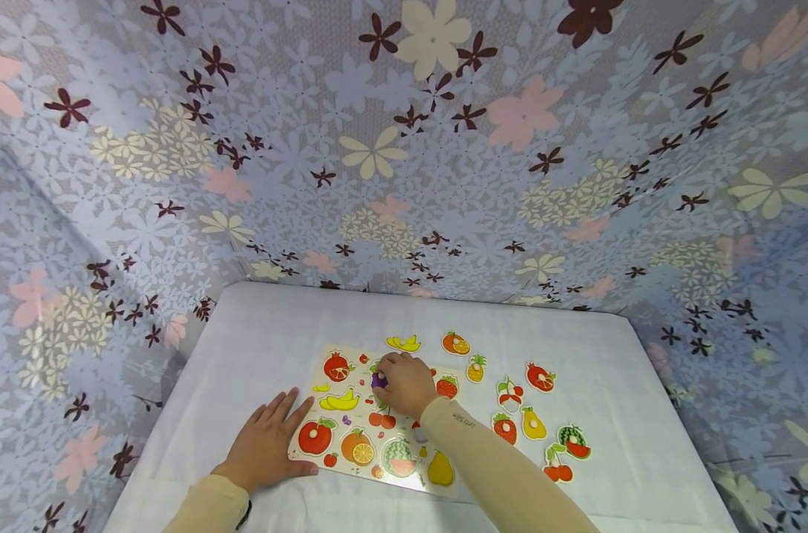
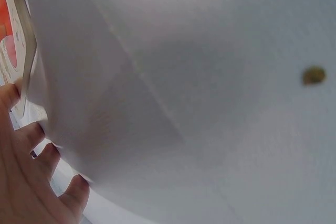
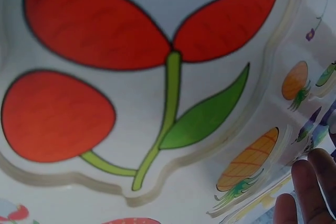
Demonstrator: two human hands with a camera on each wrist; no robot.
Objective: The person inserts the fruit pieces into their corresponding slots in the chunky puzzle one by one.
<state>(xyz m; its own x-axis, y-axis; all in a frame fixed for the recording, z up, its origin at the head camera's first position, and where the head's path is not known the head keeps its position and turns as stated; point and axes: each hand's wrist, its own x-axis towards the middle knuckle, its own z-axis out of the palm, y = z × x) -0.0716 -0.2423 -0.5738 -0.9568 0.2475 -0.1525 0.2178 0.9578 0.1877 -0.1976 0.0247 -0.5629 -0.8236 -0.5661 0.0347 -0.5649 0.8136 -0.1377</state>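
Between and beneath the two hands, a fruit puzzle board [image 1: 353,471] lies on a white-covered desk [image 1: 277,318]. The left hand [image 1: 266,437] rests flat at the board's near corner on its own side, fingers spread wide, holding nothing; its thumb touches the board's edge. The right hand [image 1: 406,381] reaches across the board to its far half, fingers bent narrow, pinching the purple grape piece [image 1: 378,380] against the board. How far that piece sits in its recess, the hand hides.

Just beyond the right hand lie loose bananas [image 1: 404,343]; farther to its right are an orange piece [image 1: 455,343], then a pineapple piece [image 1: 475,369]. On the outer side of the right forearm lie a pomegranate piece [image 1: 541,377], a red fruit piece with green leaves [image 1: 509,396], a strawberry piece [image 1: 503,428], a pear piece [image 1: 533,423], a watermelon piece [image 1: 575,442] and a cherry piece [image 1: 558,464]. Ahead of both hands, past the desk, hangs flowered cloth [image 1: 377,185].
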